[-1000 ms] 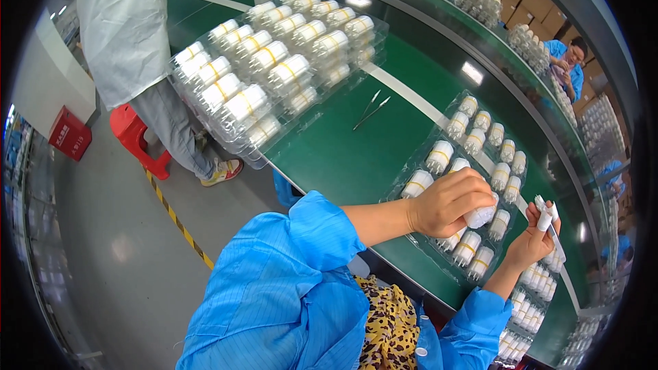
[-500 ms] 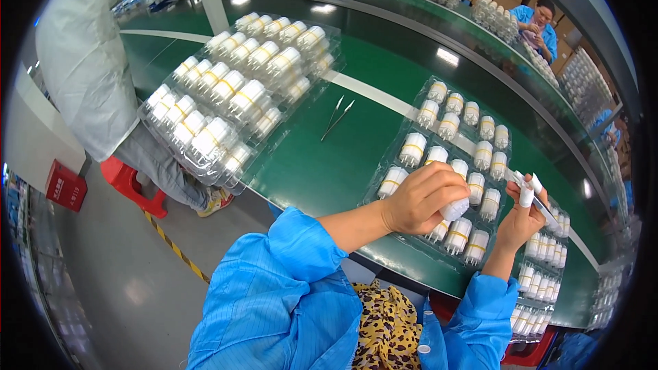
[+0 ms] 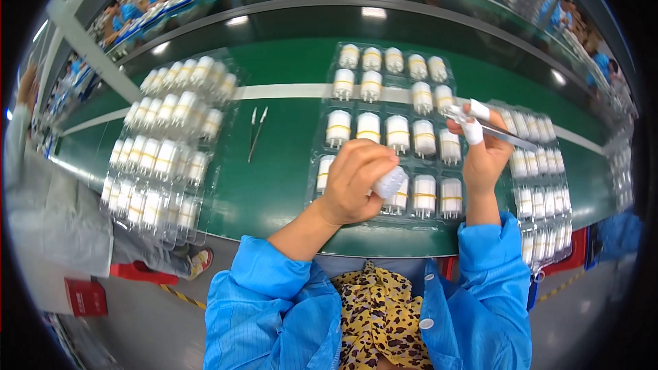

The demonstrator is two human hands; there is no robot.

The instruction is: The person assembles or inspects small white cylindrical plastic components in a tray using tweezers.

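My left hand (image 3: 360, 181) is closed around a white cylindrical part (image 3: 390, 183). Its rounded end sticks out beside the thumb, and the rest is hidden in the palm. My right hand (image 3: 485, 157) has white finger covers and grips metal tweezers (image 3: 507, 136), which point off to the right. By its fingertips is a small pale piece (image 3: 455, 114), too small to name. Below both hands lies a clear plastic tray (image 3: 317, 138) of white cylinders with yellow bands and metal pins, such as one cylinder (image 3: 397, 133) in the third row.
Stacked clear trays of similar cylinders (image 3: 164, 106) stand at the left, and another loaded tray (image 3: 538, 164) lies at the right. A second pair of tweezers (image 3: 256, 136) rests on the green table (image 3: 274, 195). A person in a pale coat (image 3: 55, 205) is at far left.
The view has swung to the right, so the trays and tweezers appear further left. Both hands keep their hold, and the left hand sits nearer the tray's front left.
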